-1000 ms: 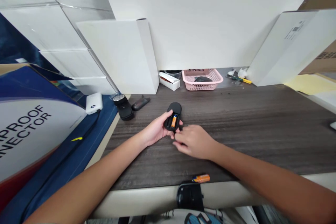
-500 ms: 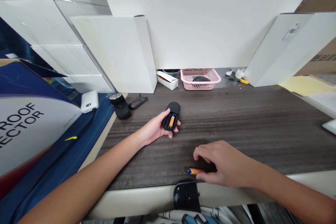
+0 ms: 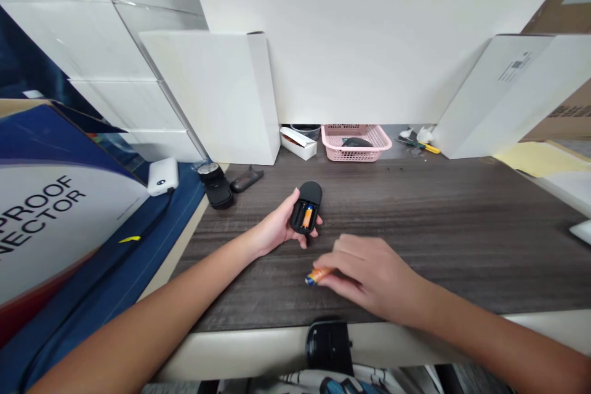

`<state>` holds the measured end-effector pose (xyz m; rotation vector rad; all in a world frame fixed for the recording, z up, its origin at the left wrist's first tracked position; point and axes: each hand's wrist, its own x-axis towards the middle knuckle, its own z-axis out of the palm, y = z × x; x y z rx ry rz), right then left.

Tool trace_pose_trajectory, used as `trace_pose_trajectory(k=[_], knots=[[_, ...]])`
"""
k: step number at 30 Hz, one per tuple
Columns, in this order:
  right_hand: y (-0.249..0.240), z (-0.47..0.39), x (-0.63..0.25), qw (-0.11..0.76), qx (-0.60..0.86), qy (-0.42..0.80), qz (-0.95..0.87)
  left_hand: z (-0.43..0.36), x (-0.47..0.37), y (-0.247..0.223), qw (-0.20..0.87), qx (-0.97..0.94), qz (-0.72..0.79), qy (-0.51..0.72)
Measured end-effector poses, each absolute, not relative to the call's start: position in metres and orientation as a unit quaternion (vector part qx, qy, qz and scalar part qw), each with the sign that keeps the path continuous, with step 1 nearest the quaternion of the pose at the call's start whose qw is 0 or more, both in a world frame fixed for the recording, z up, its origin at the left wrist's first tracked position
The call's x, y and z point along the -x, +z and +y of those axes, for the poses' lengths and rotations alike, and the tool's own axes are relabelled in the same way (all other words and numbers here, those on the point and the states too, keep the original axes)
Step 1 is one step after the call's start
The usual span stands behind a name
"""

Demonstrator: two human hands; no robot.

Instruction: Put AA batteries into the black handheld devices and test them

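Pinched at one end, an orange battery (image 3: 318, 275) could slip from the right hand (image 3: 369, 272); beyond it, the left hand (image 3: 280, 223) grips an open black device (image 3: 309, 195) (tilting could spill its second battery (image 3: 307, 218)).

Blue-and-white box (image 3: 60, 221) on the left says "PROOF" over "NECTOR" – 2 lines, cut off at the edge. White box label (image 3: 514, 67) and brown carton (image 3: 566, 112) print – too tiny/blurry to read.

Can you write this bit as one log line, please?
left hand: holds black device, compartment open | right hand: pinches orange battery | second battery: in compartment
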<state>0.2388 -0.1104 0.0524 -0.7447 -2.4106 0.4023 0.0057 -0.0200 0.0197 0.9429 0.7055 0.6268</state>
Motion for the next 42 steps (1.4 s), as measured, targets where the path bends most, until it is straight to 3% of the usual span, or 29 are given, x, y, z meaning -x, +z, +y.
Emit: trace_pose_trajectory(k=[3,7,10,17,22,26,30,36,42], knots=[[0.051,-0.081,-0.221,0.35,0.256,0.068,-0.899,-0.023,-0.002,0.02,0.799,-0.456,0.277,0.277],[0.034,-0.038,-0.211,0.316,0.234,-0.049,-0.918,-0.026,0.002,0.019,0.808,-0.471,0.227,0.272],[0.025,-0.025,-0.215,0.303,0.26,-0.06,-0.915,-0.026,0.001,0.018,0.799,-0.465,0.249,0.288],[0.014,-0.031,-0.222,0.421,0.354,0.116,-0.827,-0.026,-0.004,0.016,0.784,-0.472,0.27,0.299],[0.007,-0.029,-0.217,0.481,0.454,0.243,-0.71,-0.028,-0.007,0.013,0.703,-0.576,0.299,0.292],[0.0,-0.025,-0.218,0.496,0.454,0.387,-0.632,-0.033,-0.007,0.017,0.641,-0.646,0.308,0.276],[-0.001,-0.028,-0.217,0.488,0.453,0.374,-0.645,-0.036,-0.005,0.024,0.545,-0.706,0.351,0.285],[0.004,-0.038,-0.208,0.492,0.467,0.353,-0.644,-0.034,0.0,0.028,0.252,-0.834,0.388,0.302],[-0.002,-0.032,-0.208,0.515,0.446,0.425,-0.596,-0.036,-0.003,0.022,0.238,-0.845,0.384,0.287]])
